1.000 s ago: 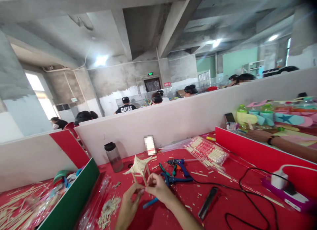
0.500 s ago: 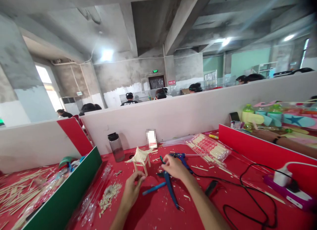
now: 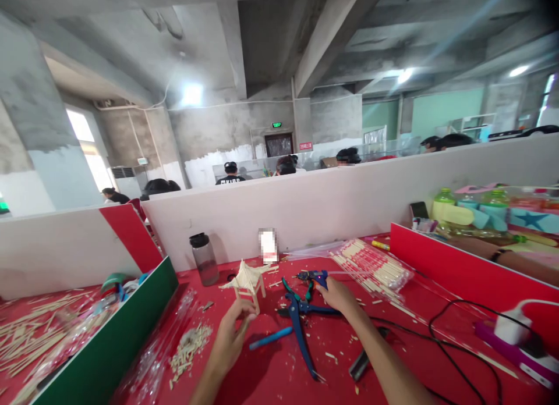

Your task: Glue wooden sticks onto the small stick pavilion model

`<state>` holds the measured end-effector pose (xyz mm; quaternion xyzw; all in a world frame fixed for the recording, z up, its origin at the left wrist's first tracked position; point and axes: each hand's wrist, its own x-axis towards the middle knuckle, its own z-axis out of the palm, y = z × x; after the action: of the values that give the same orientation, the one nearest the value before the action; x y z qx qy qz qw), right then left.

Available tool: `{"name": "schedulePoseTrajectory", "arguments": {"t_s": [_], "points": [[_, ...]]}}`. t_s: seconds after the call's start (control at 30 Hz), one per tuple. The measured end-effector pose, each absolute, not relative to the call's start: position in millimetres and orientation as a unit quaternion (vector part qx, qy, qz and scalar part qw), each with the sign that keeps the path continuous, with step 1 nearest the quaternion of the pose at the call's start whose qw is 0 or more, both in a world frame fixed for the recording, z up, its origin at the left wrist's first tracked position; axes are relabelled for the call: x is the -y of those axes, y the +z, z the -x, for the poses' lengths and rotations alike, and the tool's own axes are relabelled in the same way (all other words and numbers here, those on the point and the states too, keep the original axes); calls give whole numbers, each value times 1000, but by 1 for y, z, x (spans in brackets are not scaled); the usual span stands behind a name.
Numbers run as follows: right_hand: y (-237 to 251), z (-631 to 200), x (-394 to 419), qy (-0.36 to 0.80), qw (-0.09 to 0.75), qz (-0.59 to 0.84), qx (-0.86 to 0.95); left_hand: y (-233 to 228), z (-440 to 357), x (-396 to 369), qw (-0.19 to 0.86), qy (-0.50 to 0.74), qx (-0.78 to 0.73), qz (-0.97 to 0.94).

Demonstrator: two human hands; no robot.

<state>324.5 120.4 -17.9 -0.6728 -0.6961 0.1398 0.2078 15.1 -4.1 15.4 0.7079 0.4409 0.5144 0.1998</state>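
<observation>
A small pavilion model of pale wooden sticks (image 3: pixel 247 281) stands on the red table (image 3: pixel 332 341). My left hand (image 3: pixel 231 335) pinches the bottom of its front leg with thumb and forefinger. My right hand (image 3: pixel 338 295) reaches right and closes around the handle of the blue glue gun (image 3: pixel 312 277), whose nozzle points left. Blue pliers (image 3: pixel 299 318) lie open between the two hands, and a blue pen-like stick (image 3: pixel 271 337) lies beside them.
A dark water bottle (image 3: pixel 203 258) stands at the white partition. A bag of sticks (image 3: pixel 371 268) lies at right, a black cable (image 3: pixel 458 329) runs to a white plug (image 3: pixel 509 329). Stick scraps (image 3: pixel 187 350) sit by a green divider (image 3: pixel 113 341). Another person's arm (image 3: pixel 502 255) rests beyond the red divider.
My right hand left the model, passed over the pliers and moved right onto the glue gun. My left hand stayed on the model's leg. The camera view rose slightly.
</observation>
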Motion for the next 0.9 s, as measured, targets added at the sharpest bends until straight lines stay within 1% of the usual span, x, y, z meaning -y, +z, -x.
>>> {"name": "schedulePoseTrajectory", "arguments": {"t_s": [0.1, 0.17, 0.27, 0.33, 0.4, 0.5, 0.7, 0.8, 0.9], "points": [[-15, -329, -123, 153, 243, 662, 692, 34, -10, -4, 168, 568, -449, -669], [-11, -330, -121, 227, 316, 611, 690, 50, -5, -17, 144, 592, -464, -643], [-4, -325, -114, 362, 444, 480, 664, 73, 2, -46, 151, 571, -495, -637], [2, -319, -107, 376, 484, 426, 665, 84, 5, -68, 160, 561, -509, -633], [9, -315, -100, 371, 485, 407, 680, 87, 6, -87, 160, 553, -518, -633], [16, -311, -88, 405, 457, 393, 688, 84, 4, -104, 164, 538, -524, -640], [24, -304, -76, 474, 409, 334, 705, 74, -1, -109, 157, 524, -520, -656], [22, -293, -74, 469, 390, 344, 714, 74, 2, -110, 159, 521, -506, -669], [20, -281, -69, 432, 377, 391, 720, 76, 7, -110, 175, 510, -486, -688]]}}
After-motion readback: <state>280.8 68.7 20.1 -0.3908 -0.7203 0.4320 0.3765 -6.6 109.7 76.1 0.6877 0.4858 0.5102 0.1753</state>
